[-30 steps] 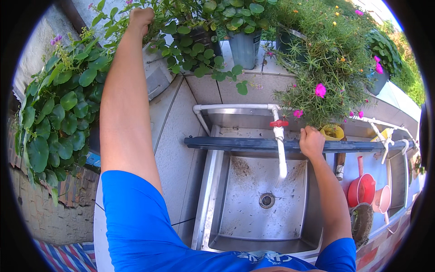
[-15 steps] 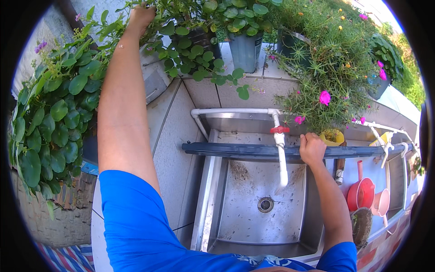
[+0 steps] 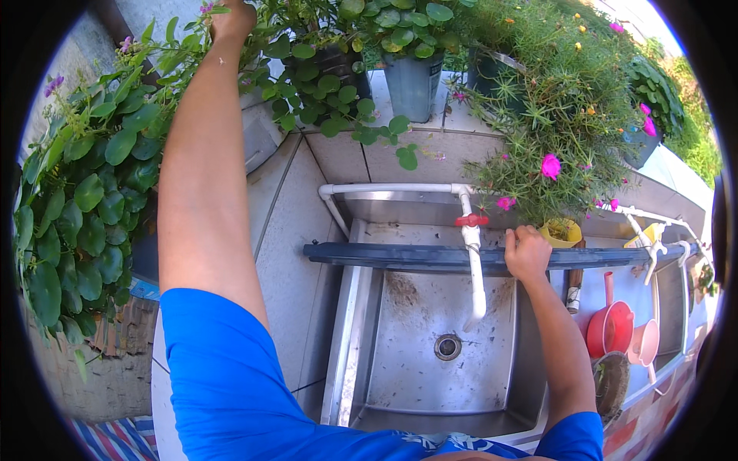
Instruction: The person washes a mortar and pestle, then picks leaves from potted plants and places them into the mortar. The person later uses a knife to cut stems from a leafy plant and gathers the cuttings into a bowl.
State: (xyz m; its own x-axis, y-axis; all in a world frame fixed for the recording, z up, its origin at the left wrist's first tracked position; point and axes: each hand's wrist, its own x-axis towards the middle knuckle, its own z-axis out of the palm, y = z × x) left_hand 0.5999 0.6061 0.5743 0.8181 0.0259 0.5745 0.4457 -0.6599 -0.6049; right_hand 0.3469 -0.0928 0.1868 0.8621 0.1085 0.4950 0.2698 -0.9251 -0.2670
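Note:
My left arm stretches far up and left, and my left hand (image 3: 233,21) is among leafy stems with small purple flowers (image 3: 206,8) at the top edge. Its fingers are cut off by the edge and the foliage, so their grip is hidden. My right hand (image 3: 527,252) is closed over a long dark bar (image 3: 400,254) that lies across the metal sink (image 3: 438,376). Beside that hand sits a yellow container (image 3: 561,230). Left of it stand a white pipe faucet (image 3: 475,280) and its red valve handle (image 3: 471,220).
Potted plants line the tiled ledge (image 3: 427,146), including a grey-blue pot (image 3: 413,86) and a bush with pink flowers (image 3: 550,166). Round-leaved plants (image 3: 90,192) crowd the left. Red (image 3: 611,329) and pink (image 3: 643,342) dippers lie at right. Dirt specks the sink around its drain (image 3: 447,347).
My left hand has reached slightly farther up, partly out of the picture, and the stems near it have shifted. My right hand stays on the bar.

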